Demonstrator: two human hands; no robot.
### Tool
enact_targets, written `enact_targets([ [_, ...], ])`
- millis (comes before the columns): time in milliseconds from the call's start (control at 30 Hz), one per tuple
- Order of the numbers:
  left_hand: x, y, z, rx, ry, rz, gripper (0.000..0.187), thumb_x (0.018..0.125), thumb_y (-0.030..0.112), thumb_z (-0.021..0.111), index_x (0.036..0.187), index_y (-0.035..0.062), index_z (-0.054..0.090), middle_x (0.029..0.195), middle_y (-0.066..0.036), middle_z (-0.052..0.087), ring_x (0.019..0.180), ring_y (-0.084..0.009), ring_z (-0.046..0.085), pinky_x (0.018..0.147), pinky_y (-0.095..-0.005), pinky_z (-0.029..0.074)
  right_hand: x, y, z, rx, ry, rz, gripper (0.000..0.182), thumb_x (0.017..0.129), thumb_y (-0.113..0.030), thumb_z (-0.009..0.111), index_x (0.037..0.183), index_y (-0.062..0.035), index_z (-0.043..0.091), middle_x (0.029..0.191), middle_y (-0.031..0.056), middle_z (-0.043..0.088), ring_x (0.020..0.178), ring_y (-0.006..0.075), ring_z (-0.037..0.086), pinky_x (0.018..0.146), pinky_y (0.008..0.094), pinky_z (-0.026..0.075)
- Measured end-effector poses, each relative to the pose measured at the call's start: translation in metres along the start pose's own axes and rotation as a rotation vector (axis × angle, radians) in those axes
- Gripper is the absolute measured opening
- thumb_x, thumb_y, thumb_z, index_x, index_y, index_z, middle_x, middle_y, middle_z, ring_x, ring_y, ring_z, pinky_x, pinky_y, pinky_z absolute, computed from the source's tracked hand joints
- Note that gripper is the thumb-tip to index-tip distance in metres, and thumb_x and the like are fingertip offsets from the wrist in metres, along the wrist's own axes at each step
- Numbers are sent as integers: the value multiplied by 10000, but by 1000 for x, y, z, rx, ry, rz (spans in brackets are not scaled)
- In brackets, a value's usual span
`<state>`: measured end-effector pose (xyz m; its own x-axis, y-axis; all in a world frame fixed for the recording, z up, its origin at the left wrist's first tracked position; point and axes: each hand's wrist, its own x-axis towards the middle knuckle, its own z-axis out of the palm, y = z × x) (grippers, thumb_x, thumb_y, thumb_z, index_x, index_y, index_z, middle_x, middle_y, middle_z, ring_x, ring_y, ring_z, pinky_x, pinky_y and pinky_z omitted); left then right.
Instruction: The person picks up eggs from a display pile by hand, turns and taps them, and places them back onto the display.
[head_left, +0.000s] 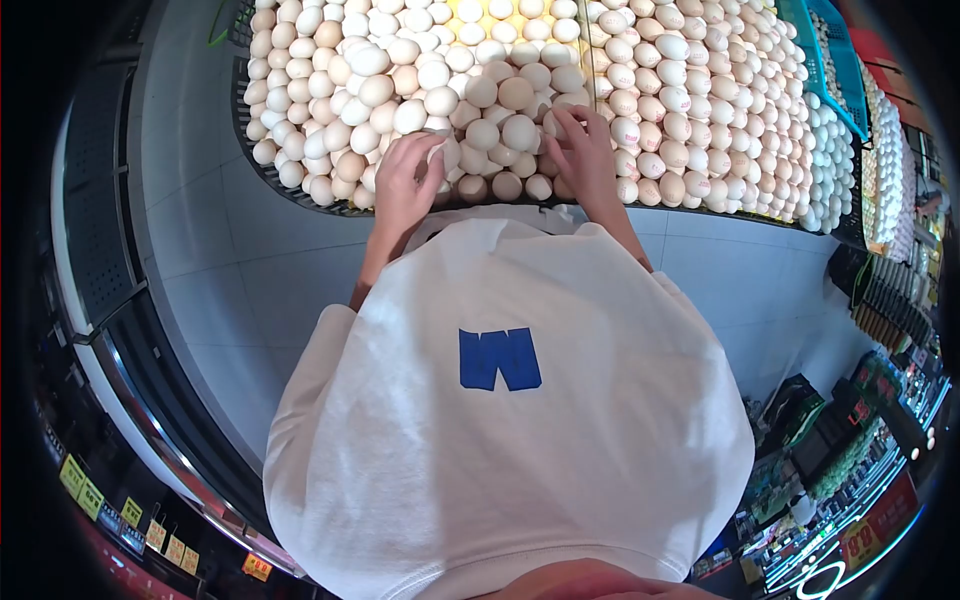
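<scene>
A wide heap of loose eggs (375, 92), white to light brown, fills the left part of a black crate in front of me. At the near side of the heap my left hand (408, 178) has its fingers curled round a pale egg (437, 152), partly hidden by the fingers. My right hand (588, 152) is at the right side of the loose heap, its thumb and fingers bent about an egg (552, 126) that is largely covered. Between the two hands lie several brownish eggs (519, 132) in shadow.
Right of a thin divider (592, 60) stand rows of red-stamped eggs (700, 130), then pale bluish eggs (828, 170). A teal basket (838, 65) sits at the upper right. The black crate rim (300, 196) runs along the near edge. Shelves with price tags (85, 490) are at the lower left.
</scene>
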<state>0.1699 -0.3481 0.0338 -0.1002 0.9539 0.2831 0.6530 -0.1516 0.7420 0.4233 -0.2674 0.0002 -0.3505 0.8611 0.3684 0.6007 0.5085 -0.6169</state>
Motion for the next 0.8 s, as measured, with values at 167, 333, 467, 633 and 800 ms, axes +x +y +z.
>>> enact_targets([
  [167, 0, -4, 0, 6, -11, -8, 194, 871, 61, 629, 1058, 26, 666, 1042, -129, 666, 966, -315, 619, 836, -389, 493, 1, 1, 1, -7, -28, 32, 432, 802, -117, 762, 1212, -94, 631, 1181, 142, 556, 1021, 322, 551, 851, 394, 506],
  [333, 1, -4, 0, 1, -18, -11, 191, 869, 57, 631, 1053, 23, 665, 1040, -135, 664, 967, -314, 620, 837, -390, 494, 5, 3, -8, 45, -9, 27, 383, 825, -155, 747, 1186, -80, 642, 1166, 145, 564, 1029, 318, 561, 863, 404, 494],
  [467, 2, -9, 1, -22, -16, -25, 177, 867, 50, 634, 1039, 13, 660, 1028, -140, 660, 955, -316, 624, 835, -389, 495, 28, 15, -20, 161, 35, 52, 318, 859, -148, 709, 1150, -38, 641, 1092, 155, 595, 995, 320, 589, 859, 410, 491],
  [633, 13, -6, -2, -103, -5, -81, 174, 859, 34, 637, 1029, 3, 655, 1021, -142, 656, 941, -321, 625, 815, -382, 501, 106, 67, -4, 81, 80, -28, 300, 873, -121, 681, 1145, -6, 630, 1038, 165, 623, 956, 327, 612, 848, 393, 501],
  [800, 20, -5, -7, -65, -8, -95, 174, 840, 25, 656, 1013, 8, 664, 1005, -136, 658, 909, -318, 630, 790, -378, 508, 217, 117, 42, -304, 118, -241, 287, 919, -112, 649, 1179, 0, 603, 1092, 126, 659, 988, 239, 650, 812, 338, 537],
])
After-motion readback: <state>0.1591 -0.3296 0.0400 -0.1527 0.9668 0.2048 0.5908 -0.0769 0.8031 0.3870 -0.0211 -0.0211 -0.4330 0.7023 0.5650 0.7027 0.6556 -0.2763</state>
